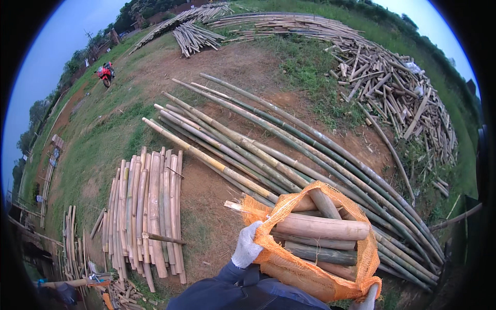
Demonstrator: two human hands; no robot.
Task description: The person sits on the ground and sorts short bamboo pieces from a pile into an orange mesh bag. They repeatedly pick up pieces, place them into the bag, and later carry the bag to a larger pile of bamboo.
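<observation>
An orange mesh sack (305, 279) hangs open in front of my body, its mouth spread wide. Short cut bamboo pieces (323, 227) fill it, some pale brown and one dark green. My left hand (248, 245), in a light grey glove, is closed on the sack's left rim. At the lower right rim, my right hand (368, 300), also gloved, grips bunched mesh; the picture's lower edge and the mesh hide part of it. Beyond the sack, long bamboo poles (232, 137) lie side by side on the ground, partly covered by it.
Medium-length bamboo pieces (154, 206) lie in a row on the left. A large heap of short offcuts (398, 95) rises at the far right. More pole stacks (289, 23) stretch along the back. A red motorcycle (106, 74) stands on the grass at the far left.
</observation>
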